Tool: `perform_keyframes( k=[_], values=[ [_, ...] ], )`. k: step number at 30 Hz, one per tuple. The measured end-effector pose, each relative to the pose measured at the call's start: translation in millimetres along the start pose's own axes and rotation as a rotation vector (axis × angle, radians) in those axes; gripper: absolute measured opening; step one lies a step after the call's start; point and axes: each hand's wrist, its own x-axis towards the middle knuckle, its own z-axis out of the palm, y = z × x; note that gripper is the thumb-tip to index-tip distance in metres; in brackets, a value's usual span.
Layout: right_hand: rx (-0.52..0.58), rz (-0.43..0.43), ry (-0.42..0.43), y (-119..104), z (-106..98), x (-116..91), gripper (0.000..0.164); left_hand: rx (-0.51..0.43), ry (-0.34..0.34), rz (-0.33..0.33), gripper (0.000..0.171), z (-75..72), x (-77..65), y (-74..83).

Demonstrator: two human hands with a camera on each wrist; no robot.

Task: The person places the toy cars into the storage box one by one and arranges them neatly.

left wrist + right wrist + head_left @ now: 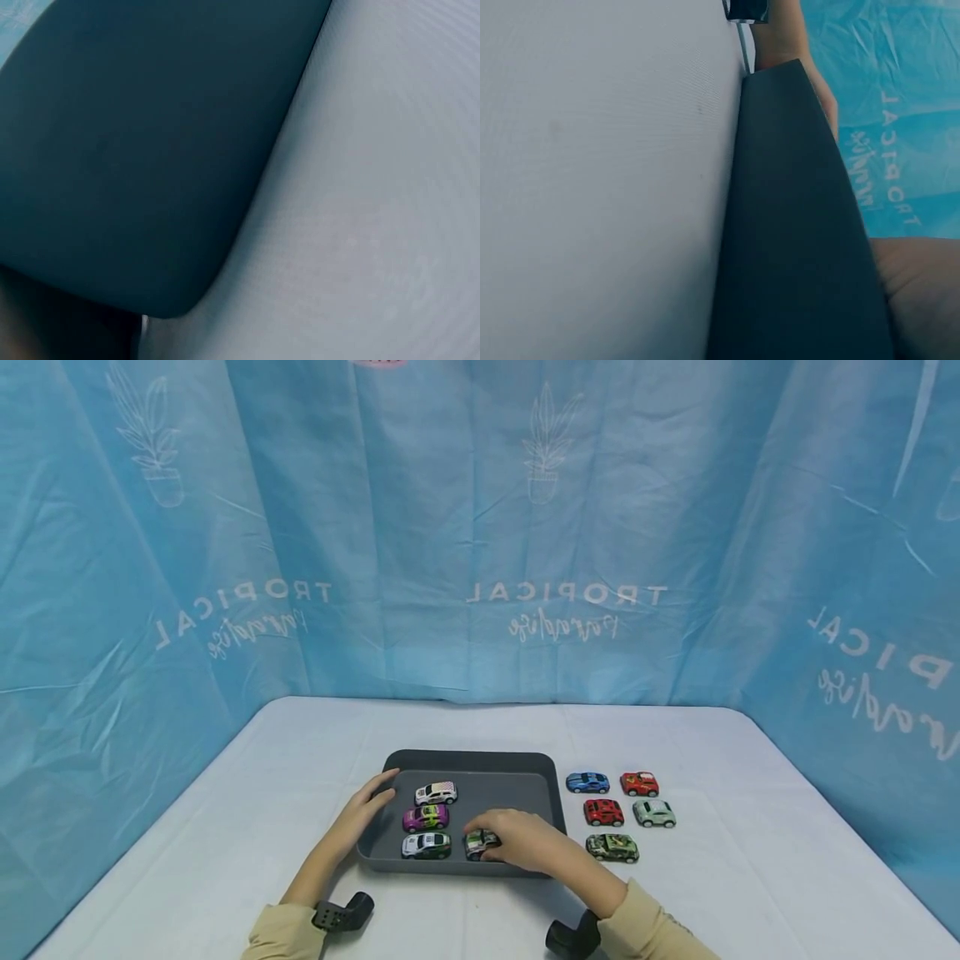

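Observation:
A dark grey tray (510, 793) lies on the white table; its outer wall (150, 150) fills much of the left wrist view. My left hand (358, 817) is at the tray's left side, its fingers reaching over the rim. Inside the tray's front part, my right hand (519, 838) grips a green-and-white toy car (477, 843) between thumb and fingers, partly hiding it. Left of that car, a white patterned toy car (436, 792), a purple-and-green one (426, 817) and a white-and-green one (426, 846) form a column in the tray.
Right of the tray stand a blue toy car (587, 782), two red ones (640, 784), a pale green one (654, 813) and a camouflage one (612, 847). A blue printed curtain (465, 527) surrounds the table's back and sides.

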Motion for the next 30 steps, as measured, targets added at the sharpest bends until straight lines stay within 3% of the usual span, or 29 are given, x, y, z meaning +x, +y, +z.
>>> perform_keyframes(
  k=[8,18,24,30],
  values=[
    [0.016,-0.019,0.038,4,-15,-11,0.040,0.008,0.005,-0.003,0.050,0.8,-0.1,-0.7],
    [0.035,-0.024,0.186,18,-31,-36,0.034,0.005,0.002,0.004,0.049,-0.4,0.1,-0.2],
    [0.048,-0.029,0.312,28,-37,-52,0.035,0.007,0.003,0.011,0.049,-0.5,-0.7,0.5],
    [-0.012,-0.003,0.456,38,-38,-66,0.038,0.000,0.005,0.011,0.048,0.6,-1.4,0.9]
  ],
)
